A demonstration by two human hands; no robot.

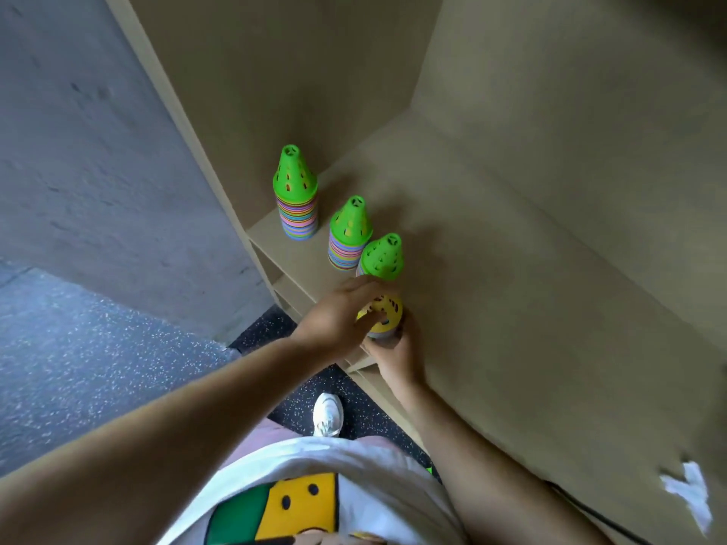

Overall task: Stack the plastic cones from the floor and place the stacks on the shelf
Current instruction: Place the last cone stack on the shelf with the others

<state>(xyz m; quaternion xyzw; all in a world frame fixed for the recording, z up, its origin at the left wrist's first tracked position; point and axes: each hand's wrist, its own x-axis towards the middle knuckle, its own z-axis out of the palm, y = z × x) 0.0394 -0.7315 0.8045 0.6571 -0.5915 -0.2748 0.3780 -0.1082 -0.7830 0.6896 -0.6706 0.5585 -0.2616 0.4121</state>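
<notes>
Shelf (491,277): three green-topped stacks (296,198) (350,234) (381,255) standing. Your left hand (334,320) and right hand (397,359) both grip one yellow-topped stack (384,311), just beside the nearest green one.

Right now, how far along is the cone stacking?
Done: far green stack, middle green stack and near green stack stand on the shelf. In hand: the yellow-topped stack, left hand over its top, right hand gripping its base, at the shelf's front. Remaining: releasing it; no loose cones show on the floor.
</notes>
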